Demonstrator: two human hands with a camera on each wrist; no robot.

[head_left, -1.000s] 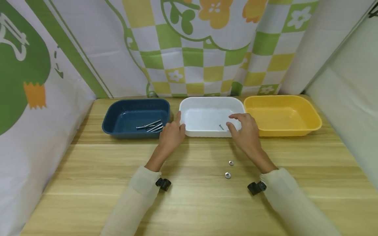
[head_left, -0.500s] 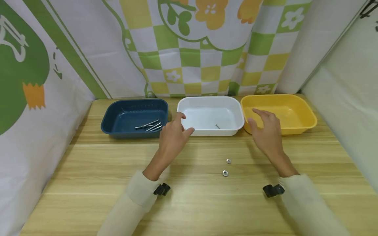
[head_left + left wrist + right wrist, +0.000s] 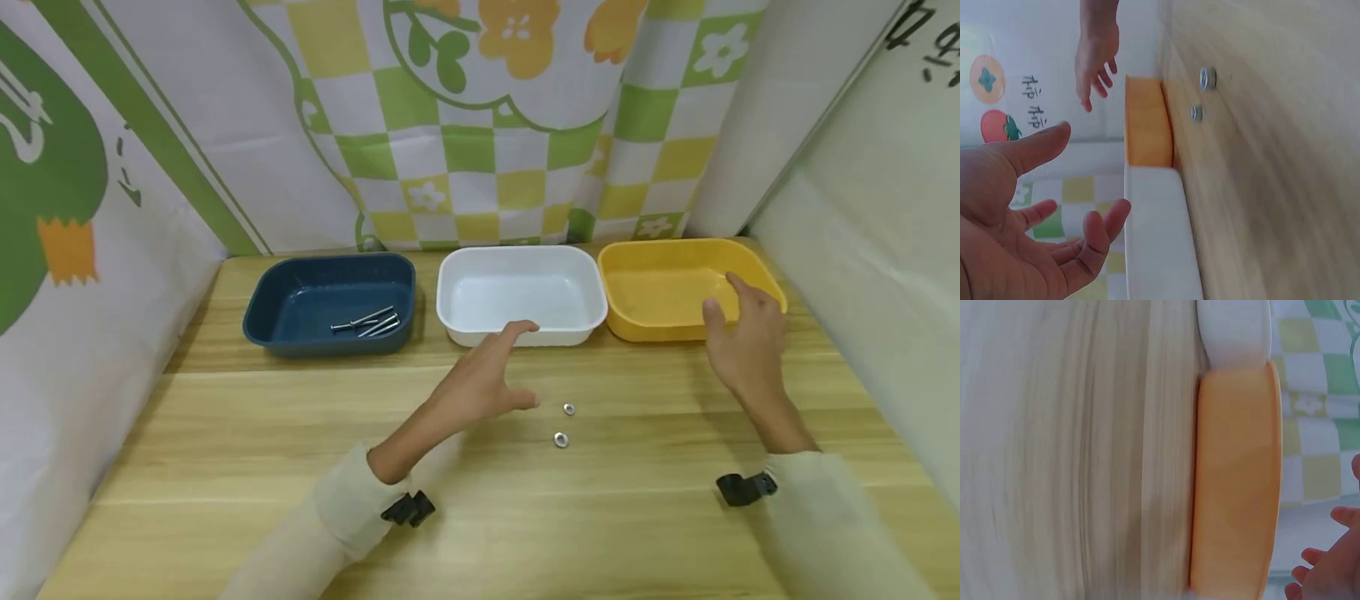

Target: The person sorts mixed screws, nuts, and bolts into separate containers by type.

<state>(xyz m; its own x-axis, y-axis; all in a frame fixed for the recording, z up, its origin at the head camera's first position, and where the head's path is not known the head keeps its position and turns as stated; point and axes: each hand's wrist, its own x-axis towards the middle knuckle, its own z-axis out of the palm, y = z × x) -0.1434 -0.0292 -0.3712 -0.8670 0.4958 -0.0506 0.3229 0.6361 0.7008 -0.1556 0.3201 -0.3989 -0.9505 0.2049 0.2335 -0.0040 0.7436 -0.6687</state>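
Note:
Two small round metal pieces, which look like flange nuts, lie on the wooden table: one nut (image 3: 569,409) behind the other nut (image 3: 561,439). My left hand (image 3: 483,379) hovers just left of them, thumb and index finger spread apart with nothing between. Its index fingertip overlaps the front rim of the white bin (image 3: 517,336) in the head view. Over the front right of the yellow bin (image 3: 652,329) is my right hand (image 3: 750,342), its fingers loosely spread and holding nothing. The small screw in the white bin is hidden.
A dark blue bin (image 3: 330,343) at the left contains several long metal screws (image 3: 371,322). The three bins stand in a row at the back of the table (image 3: 480,517), before a checked cloth (image 3: 495,150). White cloth walls rise at both sides.
My right hand has moved right, from the white bin to the yellow one. My left hand has left the white bin's left end and come right and nearer, towards the nuts. The view has shifted slightly.

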